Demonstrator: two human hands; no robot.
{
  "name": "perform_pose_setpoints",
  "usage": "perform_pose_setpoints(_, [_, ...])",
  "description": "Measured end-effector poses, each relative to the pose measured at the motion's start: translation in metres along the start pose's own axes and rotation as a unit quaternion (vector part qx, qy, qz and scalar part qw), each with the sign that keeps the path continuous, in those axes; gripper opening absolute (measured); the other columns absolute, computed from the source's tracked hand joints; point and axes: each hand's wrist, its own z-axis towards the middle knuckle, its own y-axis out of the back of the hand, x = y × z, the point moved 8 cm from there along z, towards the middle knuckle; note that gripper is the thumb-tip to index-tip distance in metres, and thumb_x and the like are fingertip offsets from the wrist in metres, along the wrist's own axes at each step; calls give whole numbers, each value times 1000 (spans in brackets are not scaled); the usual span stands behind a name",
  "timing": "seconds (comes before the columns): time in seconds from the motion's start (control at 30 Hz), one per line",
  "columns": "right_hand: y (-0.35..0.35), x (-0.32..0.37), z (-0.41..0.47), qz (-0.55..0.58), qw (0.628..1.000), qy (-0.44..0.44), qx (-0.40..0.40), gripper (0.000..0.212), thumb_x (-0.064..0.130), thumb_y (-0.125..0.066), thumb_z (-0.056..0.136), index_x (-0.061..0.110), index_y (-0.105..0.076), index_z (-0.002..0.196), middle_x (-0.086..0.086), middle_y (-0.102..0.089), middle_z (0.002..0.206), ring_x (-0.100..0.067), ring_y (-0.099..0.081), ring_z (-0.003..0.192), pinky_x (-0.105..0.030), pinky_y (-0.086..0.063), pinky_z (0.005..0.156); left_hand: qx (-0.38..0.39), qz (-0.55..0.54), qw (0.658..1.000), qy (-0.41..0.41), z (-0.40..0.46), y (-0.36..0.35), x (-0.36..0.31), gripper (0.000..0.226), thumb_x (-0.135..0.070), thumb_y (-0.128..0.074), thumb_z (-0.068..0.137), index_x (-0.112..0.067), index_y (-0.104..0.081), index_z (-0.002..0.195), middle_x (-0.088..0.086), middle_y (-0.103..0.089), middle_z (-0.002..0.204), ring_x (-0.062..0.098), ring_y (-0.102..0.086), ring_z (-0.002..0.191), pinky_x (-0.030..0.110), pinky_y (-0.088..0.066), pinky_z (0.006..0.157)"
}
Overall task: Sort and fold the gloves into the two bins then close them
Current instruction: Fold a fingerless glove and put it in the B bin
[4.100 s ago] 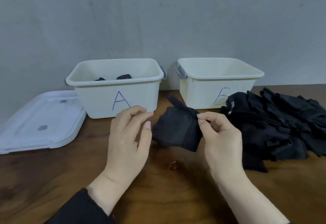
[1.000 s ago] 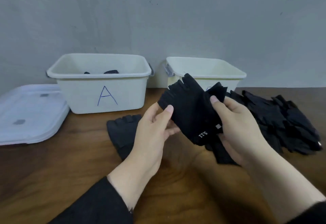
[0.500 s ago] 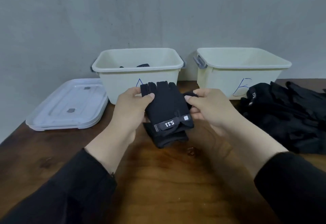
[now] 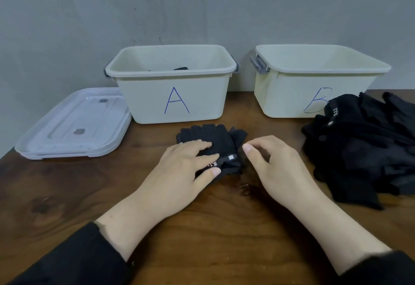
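A pair of black fingerless gloves (image 4: 214,141) lies stacked on the wooden table in front of bin A (image 4: 173,102). My left hand (image 4: 179,174) presses flat on the gloves' cuff end with straight fingers. My right hand (image 4: 274,165) hovers just right of the gloves, fingers loosely curled, holding nothing. Bin A is cream plastic with a blue letter and some dark gloves at its bottom. Bin B (image 4: 292,96) stands to its right; I cannot see its bottom. A pile of black gloves (image 4: 368,145) lies at the right.
Two stacked translucent lids (image 4: 74,125) lie at the left of bin A, near the table's left edge. A grey wall stands right behind both bins. Bare wood stretches in front of my hands.
The glove held up in both hands half a second ago now lies on the table on top of the other glove. My left hand presses it down; my right hand has let go.
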Motion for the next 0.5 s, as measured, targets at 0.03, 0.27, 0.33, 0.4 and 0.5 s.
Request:
perform_pose_setpoints(0.03, [-4, -1, 1, -13, 1000, -2, 15, 27, 46, -49, 100, 29, -70, 108, 19, -63, 109, 1, -57, 103, -8, -38, 83, 20, 14, 1000, 5, 0, -5, 0, 57, -63, -28, 97, -38, -47, 145, -17, -36, 155, 2, -23, 144, 26, -11, 118])
perform_pose_setpoints(0.27, [-21, -2, 7, -6, 997, -34, 67, 47, 58, -41, 98, 27, -72, 115, 13, -61, 125, -11, -54, 120, -35, -42, 107, 67, 60, 995, 42, 1, -14, -2, 59, -60, -29, 99, -38, -30, 153, -18, -19, 162, 2, -10, 147, 30, -5, 120])
perform_pose_setpoints(0.33, [-26, 1, 7, 0, 996, -48, 79, 53, 64, -41, 96, 26, -74, 114, 10, -59, 132, -13, -52, 126, -42, -35, 115, 79, 80, 993, 37, -1, -18, -5, 64, -61, -29, 99, -34, -23, 156, -15, -13, 163, 4, -4, 148, 34, -4, 120])
perform_pose_setpoints(0.4, [-34, 4, 6, -13, 993, -65, 97, 63, 70, -39, 91, 23, -73, 115, 9, -55, 140, -14, -48, 132, -49, -24, 121, 99, 89, 991, 29, -3, -23, -7, 69, -63, -29, 99, -31, -14, 158, -12, -6, 164, 6, 2, 149, 37, -2, 121])
perform_pose_setpoints(0.5, [-36, 7, 7, -27, 994, -80, 73, 40, 62, -52, 92, 24, -63, 91, 9, -59, 125, -18, -53, 119, -52, -20, 121, 119, 94, 988, 14, -5, -28, -8, 72, -64, -23, 98, -28, -9, 159, -13, -1, 165, 6, 6, 149, 38, 2, 122])
